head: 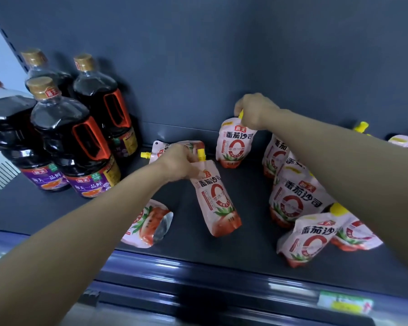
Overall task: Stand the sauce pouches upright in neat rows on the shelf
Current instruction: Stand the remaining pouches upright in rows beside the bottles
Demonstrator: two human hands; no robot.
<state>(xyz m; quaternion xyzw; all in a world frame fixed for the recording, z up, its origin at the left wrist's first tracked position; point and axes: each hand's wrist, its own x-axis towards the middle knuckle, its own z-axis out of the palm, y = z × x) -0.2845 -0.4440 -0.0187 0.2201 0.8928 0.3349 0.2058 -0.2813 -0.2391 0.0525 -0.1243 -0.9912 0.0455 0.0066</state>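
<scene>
Dark shelf [252, 208], 4 soy sauce bottles [66, 142] left, sauce pouches [292, 201] standing and lying

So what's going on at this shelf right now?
A person is tidying a shelf. The left hand grips a tilted sauce pouch by its top, the right hand holds an upright pouch by its yellow cap near the back. More pouches stand to the right; two flat pouches lie at left, beside dark bottles.

Free on bare shelf [254, 191] between tilted pouch [218, 203] and right cluster [295, 201], from front toward back. Narrows at back beside upright pouch [234, 144] near back wall [198, 67]. Also free along front edge, centre. Blocked left by bottles [76, 142]. Partly blocked left of centre by flat pouch [174, 145] at back and fallen pouch [149, 224] at front.
</scene>
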